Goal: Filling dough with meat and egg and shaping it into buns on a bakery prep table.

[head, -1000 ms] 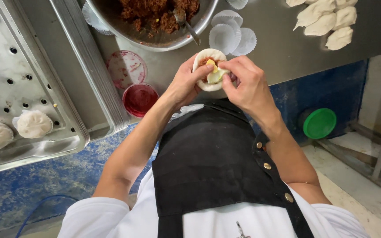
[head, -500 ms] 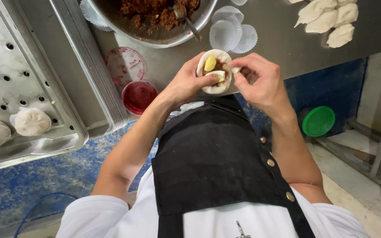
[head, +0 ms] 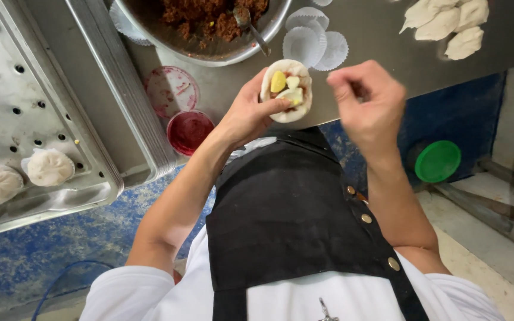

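Perforated steamer tray [head: 7, 77], far left: two closed, pleated buns [head: 49, 167] sit on it side by side near its lower rim. These are well apart from both hands.

Beside the tray, on the steel counter [head: 364, 35]: a round clear lid [head: 171, 91] smeared with red, and just below it a small red-stained cup [head: 189, 131]. Above them, a large metal bowl [head: 150, 32] of reddish-brown minced filling [head: 209, 15], with a spoon [head: 250, 27] resting in it, handle pointing toward the hands.

Left hand [head: 246, 113]: raised over the counter edge, palm cupped and fingers curled up around an open dough wrapper [head: 285, 89]. The thumb lies across the wrapper's lower lip. The wrapper faces up and is not sealed; inside it show a yellow piece, pale egg-like pieces and a little dark filling. It rests wholly in this hand.

Directly beyond the wrapper: a few white fluted paper liners [head: 312, 41] lying overlapped on the counter, near the bowl's rim.

Right hand [head: 369, 104]: just beside the wrapper on its right, not touching it, a clear gap between them. The fingers are drawn in loosely toward the palm, thumb and forefinger close together; whether they pinch anything cannot be told. This hand holds no visible object.

Key relation: the wrapper lies to the left of the right hand, at the same height, its open mouth turned upward.

Upper right: a cluster of pale shaped dough pieces [head: 447, 24] on the counter. Lower right, below counter level: a green round lid [head: 438, 161].
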